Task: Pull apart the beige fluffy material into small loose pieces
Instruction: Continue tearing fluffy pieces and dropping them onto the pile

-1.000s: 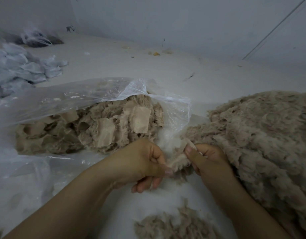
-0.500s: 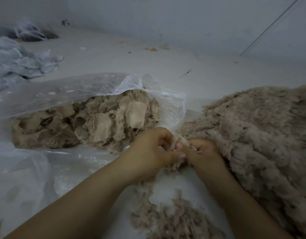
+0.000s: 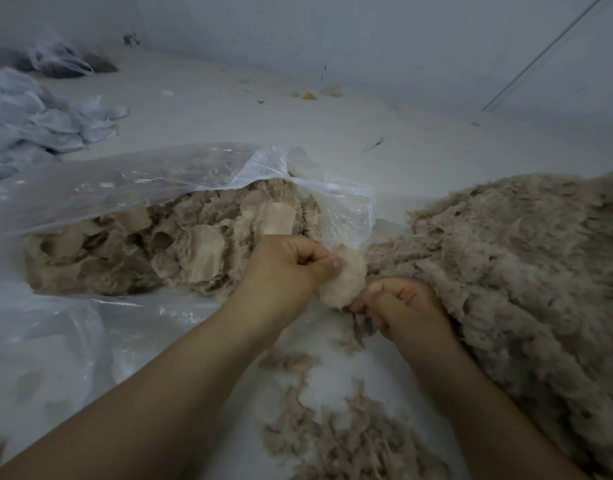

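A small beige fluffy piece is stretched between both hands at the centre. My left hand pinches its upper left side with thumb and curled fingers. My right hand grips its lower right end with curled fingers. A large pile of loose beige fluff lies to the right, touching my right hand. A clear plastic bag on the left holds beige fabric-backed fluffy pieces. Loose shreds lie on the floor below my hands.
White crumpled cloth pieces lie at the far left. Another plastic bag sits in the far left corner. Small bits of debris lie by the back wall. More clear plastic spreads over the floor at lower left.
My hands have moved slightly apart. The piece between them now shows as a fluffy tuft, with the left hand higher and the right hand lower.
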